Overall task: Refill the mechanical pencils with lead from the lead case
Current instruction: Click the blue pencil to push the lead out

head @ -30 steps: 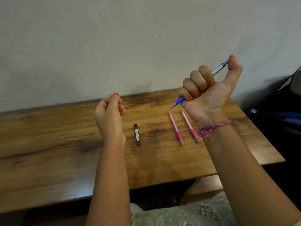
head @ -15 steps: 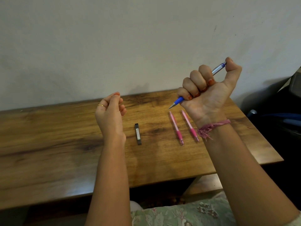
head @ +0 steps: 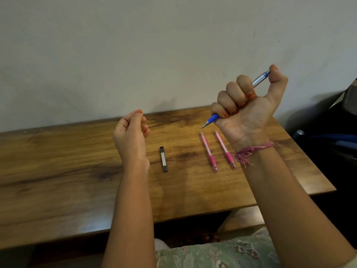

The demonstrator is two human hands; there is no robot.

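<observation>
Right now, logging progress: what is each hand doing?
Left hand: raised, fingertips pinched together; anything held cannot be told.
Right hand: grips blue pencil.

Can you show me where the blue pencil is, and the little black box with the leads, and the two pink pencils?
Blue and silver mechanical pencil [head: 212,118], head view, on its blue grip.
Small black rectangular lead case [head: 163,159], head view, on its label.
Left pink mechanical pencil [head: 208,151], head view, mid-barrel.
Right pink mechanical pencil [head: 225,149], head view, mid-barrel.

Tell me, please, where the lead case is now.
In the head view the lead case lies flat on the wooden table, between the raised left hand and the two pink pencils.
</observation>
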